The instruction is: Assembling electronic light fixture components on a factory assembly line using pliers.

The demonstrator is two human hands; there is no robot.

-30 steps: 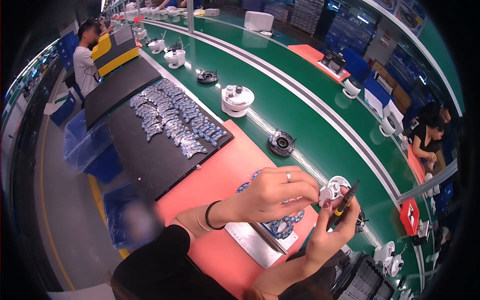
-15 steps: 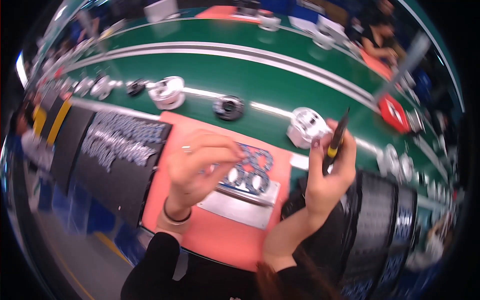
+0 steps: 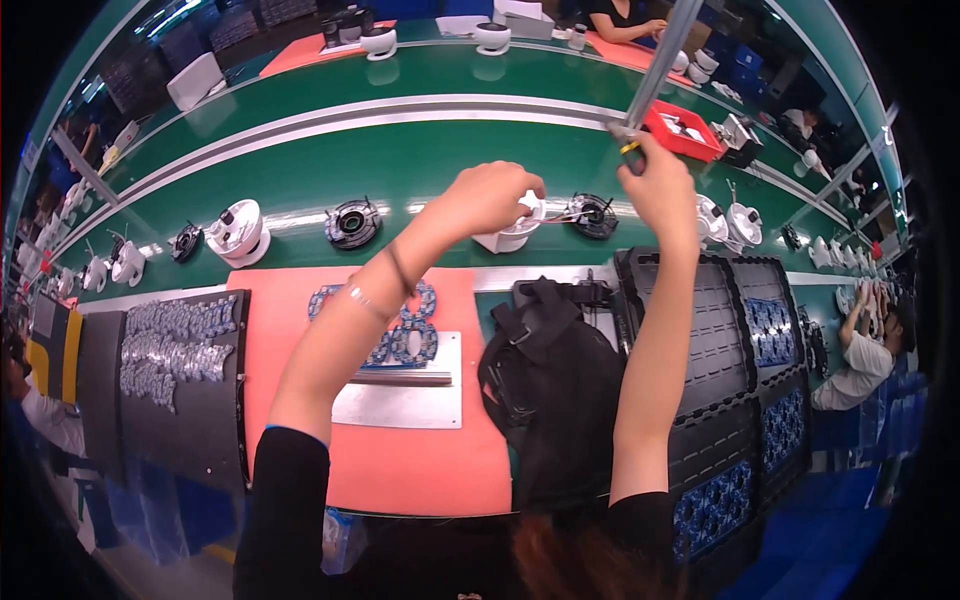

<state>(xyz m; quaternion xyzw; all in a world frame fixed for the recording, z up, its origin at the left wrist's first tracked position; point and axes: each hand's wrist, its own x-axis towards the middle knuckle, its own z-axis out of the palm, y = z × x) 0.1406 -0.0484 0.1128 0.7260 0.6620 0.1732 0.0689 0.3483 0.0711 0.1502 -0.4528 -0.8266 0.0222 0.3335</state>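
My left hand [image 3: 492, 202] reaches over the pink mat to a round white housing [image 3: 508, 238], its curled fingers on the upper rim. The fingertips are partly hidden there. Thin wires run from this housing to a black ring-shaped part [image 3: 592, 216] on its right. My right hand [image 3: 662, 188] is raised beyond the black trays, closed around a slim hand tool [image 3: 632, 156] with a black and yellow handle. Its tip is blurred. Blue ring-shaped circuit boards [image 3: 416, 335] rest on a metal fixture plate [image 3: 410, 405], partly hidden by my left forearm.
On the left, a black board [image 3: 195, 420] carries rows of small circuit parts. A black bag [image 3: 555, 400] lies beside black trays [image 3: 700, 330] with blue boards. More white housings [image 3: 238, 232] line the green bench. A red bin [image 3: 685, 130] stands near a metal post [image 3: 662, 65].
My left hand has gone from the circuit boards on the mat to the white housing. My right hand has moved farther away with the tool. The whole view has shifted to the right.
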